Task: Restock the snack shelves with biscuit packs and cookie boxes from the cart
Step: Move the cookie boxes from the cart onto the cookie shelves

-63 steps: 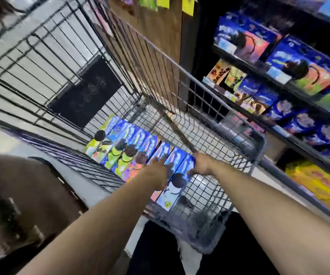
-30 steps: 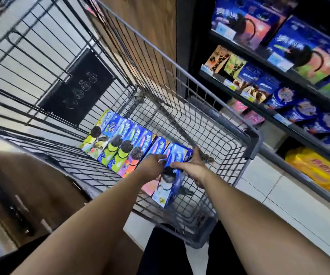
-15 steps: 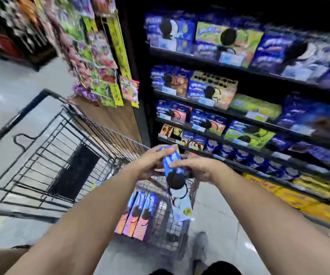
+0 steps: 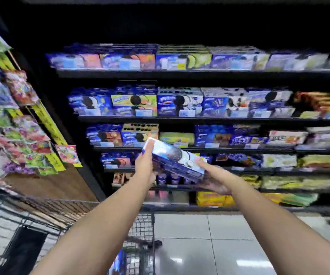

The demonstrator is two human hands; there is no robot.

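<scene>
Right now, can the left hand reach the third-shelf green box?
Probably not: left hand and right hand both hold the blue cookie boxes in front of the green box.

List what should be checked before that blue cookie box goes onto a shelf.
1. Grip on the cookie box: ok. The left hand holds its upper end and the right hand holds its lower end.
2. Box out of the cart: ok, it is well above the rim.
3. Box level: not ok, it slopes down to the right.
4. Free spot on the shelves: cannot tell, the picture is blurred.
5. Matching boxes to set it beside: cannot tell, the labels are unreadable.
</scene>
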